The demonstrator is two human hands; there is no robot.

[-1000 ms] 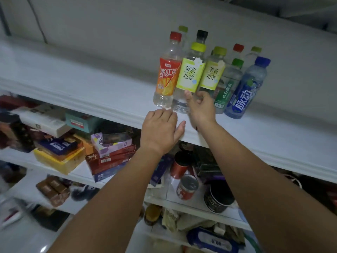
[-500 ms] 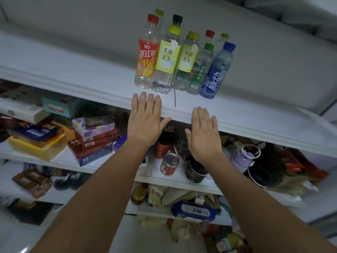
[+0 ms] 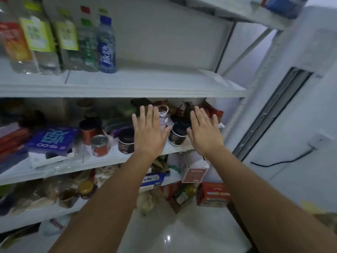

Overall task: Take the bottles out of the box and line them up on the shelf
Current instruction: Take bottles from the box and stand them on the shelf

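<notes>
Mid-frame, the left hand (image 3: 148, 133) and right hand (image 3: 205, 134) are flat and wide, holding nothing. Upper left, bottles (image 3: 106, 46) stand squeezed together on the shelf (image 3: 164, 83), maybe saving room.

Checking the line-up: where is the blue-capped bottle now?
Head view, upper left: the blue-capped bottle stands on the white shelf, rightmost in the row, beside the green-labelled bottle.

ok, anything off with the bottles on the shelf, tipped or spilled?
Nothing stands out. The clear plastic drink bottles stand upright, packed together on the white shelf, no spill. Left hand and right hand are open below it.
</notes>
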